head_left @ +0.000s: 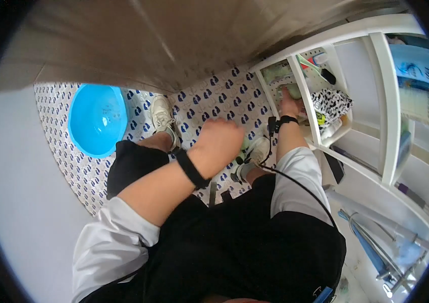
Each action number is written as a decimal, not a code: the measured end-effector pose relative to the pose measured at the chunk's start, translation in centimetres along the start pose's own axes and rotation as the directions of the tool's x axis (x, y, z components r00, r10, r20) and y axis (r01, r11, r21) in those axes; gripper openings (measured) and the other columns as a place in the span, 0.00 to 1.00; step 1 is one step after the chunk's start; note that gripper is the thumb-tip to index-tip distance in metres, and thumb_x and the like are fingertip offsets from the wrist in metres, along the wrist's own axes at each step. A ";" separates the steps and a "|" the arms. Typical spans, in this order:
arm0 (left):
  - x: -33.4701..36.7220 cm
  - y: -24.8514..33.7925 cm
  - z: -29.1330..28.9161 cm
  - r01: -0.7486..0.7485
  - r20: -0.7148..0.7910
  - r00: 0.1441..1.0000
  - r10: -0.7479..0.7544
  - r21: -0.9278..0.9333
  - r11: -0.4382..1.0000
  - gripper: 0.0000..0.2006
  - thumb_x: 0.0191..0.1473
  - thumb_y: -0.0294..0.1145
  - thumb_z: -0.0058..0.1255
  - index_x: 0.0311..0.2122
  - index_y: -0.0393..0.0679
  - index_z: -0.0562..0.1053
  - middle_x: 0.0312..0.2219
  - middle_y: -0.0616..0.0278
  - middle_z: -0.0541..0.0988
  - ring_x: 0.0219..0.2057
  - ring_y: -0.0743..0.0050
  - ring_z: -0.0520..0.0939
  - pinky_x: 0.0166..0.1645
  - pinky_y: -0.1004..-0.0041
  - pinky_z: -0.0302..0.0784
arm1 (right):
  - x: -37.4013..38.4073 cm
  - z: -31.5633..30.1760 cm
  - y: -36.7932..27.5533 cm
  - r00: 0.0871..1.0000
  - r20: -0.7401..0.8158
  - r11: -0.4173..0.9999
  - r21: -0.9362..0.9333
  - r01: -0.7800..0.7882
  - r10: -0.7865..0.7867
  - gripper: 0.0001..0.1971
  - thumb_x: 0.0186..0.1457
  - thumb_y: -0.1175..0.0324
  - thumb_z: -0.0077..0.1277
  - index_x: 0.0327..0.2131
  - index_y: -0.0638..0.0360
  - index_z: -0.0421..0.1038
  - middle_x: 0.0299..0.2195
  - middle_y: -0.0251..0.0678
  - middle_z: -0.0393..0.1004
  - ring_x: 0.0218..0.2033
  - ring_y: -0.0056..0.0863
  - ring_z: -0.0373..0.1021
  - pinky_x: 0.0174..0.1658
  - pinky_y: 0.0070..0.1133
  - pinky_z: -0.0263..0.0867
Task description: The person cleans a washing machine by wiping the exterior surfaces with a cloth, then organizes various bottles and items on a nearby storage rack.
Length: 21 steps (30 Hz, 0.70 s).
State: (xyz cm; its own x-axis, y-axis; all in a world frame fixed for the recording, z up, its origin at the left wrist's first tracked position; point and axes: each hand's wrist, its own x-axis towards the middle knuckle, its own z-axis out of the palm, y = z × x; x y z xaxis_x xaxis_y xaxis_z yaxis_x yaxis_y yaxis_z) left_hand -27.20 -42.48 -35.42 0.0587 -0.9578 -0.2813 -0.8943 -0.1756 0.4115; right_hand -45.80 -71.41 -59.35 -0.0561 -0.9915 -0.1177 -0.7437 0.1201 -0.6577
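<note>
Black clothing (245, 247) covers my front, below and left of the white shelf (387, 111). Farthest left of that shelf, a light-blue basin (98, 121) sits on the patterned floor (55, 118). My left shoe (161, 113) is nearer the shelf. My left hand (219, 144) hangs left of the shelf, back up, fingers curled under; a green object (245, 144) shows just past it, and I cannot tell whether I have hold of it. My right shoe (259, 151) is just left of the shelf. My right hand (289, 105) reaches into the shelf's left section, at a pale green item (293, 91); I cannot tell how far open it is or whether it grips. Further right within the shelf lie a black-and-white cloth (331, 103) and a light-blue package (416, 65).
</note>
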 end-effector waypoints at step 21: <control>-0.1 -1.0 1.7 0.017 0.237 0.971 -0.042 0.104 0.994 0.14 0.52 0.40 0.61 0.39 0.43 0.78 0.32 0.59 0.81 0.38 0.60 0.83 0.40 0.61 0.79 | 9.0 6.3 9.1 0.925 0.378 0.767 -0.581 0.271 -0.040 0.39 0.53 0.39 0.57 0.57 0.63 0.72 0.59 0.54 0.71 0.61 0.54 0.65 0.64 0.46 0.57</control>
State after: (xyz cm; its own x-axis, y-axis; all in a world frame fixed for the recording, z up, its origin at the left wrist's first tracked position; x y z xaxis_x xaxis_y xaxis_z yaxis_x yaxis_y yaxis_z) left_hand -27.10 -41.79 -37.26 -0.0110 -0.8684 -0.4958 -0.9343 -0.1677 0.3144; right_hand -48.84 -78.88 -71.05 0.2297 -0.9030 -0.3632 -0.9731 -0.2056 -0.1042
